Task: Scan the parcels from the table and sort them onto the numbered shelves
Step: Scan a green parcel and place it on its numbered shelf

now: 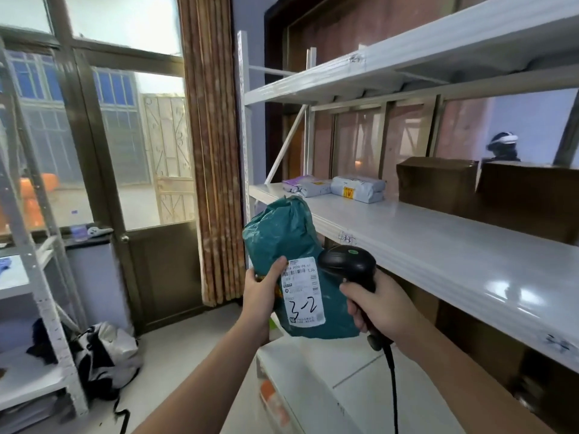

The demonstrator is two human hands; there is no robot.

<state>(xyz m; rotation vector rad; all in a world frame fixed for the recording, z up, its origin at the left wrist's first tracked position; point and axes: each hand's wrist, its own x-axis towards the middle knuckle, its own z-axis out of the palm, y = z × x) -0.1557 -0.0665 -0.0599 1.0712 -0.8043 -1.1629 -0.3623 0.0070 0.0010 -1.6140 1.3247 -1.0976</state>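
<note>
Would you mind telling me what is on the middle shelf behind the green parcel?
On the middle shelf lie two grey mailer bags and a purple-edged one, then two brown cardboard boxes further right. The green parcel covers the shelf's near-left corner, so anything there is hidden.

The white label (303,291) on the teal parcel (288,245) bears a handwritten "3-2"; its printed lines and barcode are too small to read. A tag (346,238) on the near edge of the middle shelf (438,245) seems to read "33". Another tag (559,343), further right, is illegible.
</note>
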